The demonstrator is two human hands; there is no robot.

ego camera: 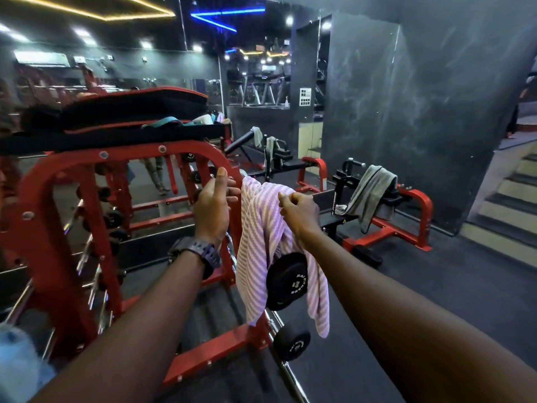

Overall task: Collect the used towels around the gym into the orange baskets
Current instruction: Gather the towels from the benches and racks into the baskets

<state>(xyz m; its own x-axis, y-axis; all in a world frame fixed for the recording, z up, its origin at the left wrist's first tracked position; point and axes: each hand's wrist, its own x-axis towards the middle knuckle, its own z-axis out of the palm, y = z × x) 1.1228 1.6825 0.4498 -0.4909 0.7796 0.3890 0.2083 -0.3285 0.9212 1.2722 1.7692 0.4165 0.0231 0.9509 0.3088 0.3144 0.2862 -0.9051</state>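
Note:
A pink-and-white striped towel hangs over the end of a red dumbbell rack, draped partly around a black dumbbell. My right hand pinches the towel's top fold. My left hand, with a dark watch on the wrist, is at the rack's upper corner with thumb up and fingers spread beside the towel's left edge. A grey towel lies over a red-and-black machine to the right. Two more pale towels hang on a farther bench. No orange basket is in view.
Black mats and a teal item lie on top of the rack. A second dumbbell sits low on it. A mirror wall stands behind the rack. Stairs rise at the right past a dark wall. Dark floor lies between rack and machine.

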